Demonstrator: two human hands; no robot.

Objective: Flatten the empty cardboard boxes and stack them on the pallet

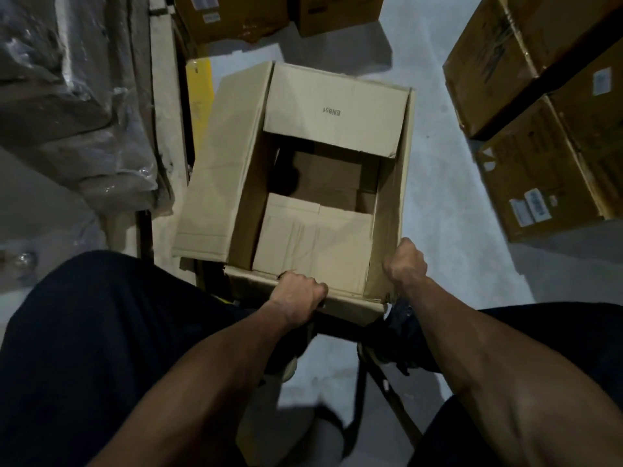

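- Your left hand (298, 291) grips the near rim of the open tan cardboard box (232, 156).
- Your right hand (406, 264) clutches its right corner.

Box (303, 170) you grip: matt, creased tan cardboard.
Left of it, bundles (67, 96): glossy, crinkled plastic wrap.
Floor (448, 203): smooth, pale.

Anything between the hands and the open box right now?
Nothing visible. The left hand grips the open box's near edge and the right hand grips its near right corner. No pallet is identifiable in view.
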